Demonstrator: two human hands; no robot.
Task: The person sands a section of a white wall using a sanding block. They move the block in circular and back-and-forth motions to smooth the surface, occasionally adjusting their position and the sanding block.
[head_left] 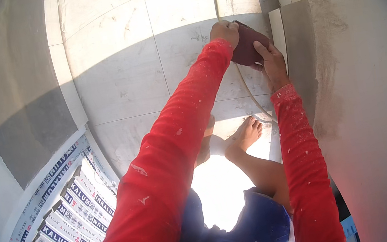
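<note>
Big pale tiled wall [116, 77] fills the upper half of the view, its grout lines bending toward the rim, shadow across the lower tiles. To the right, a grey plastered surface [366, 93] meets the tiles at an edge. Down in the lower left corner, a stack of wrapped profiles [64, 232] with blue printing lies at an angle. Two red sleeves, speckled with white, reach up from the bottom edge. Below them, a bare foot [244, 136] stands on a bright sunlit patch. A thin pale cord [250, 94] hangs down the tiles and curves toward the foot. Up near the right edge of the tiles, the dark maroon cloth [248, 44] is pressed against the wall. The left hand [224, 31] is closed on its top corner; the right hand [272, 60] grips it from below, fingers spread over it.
</note>
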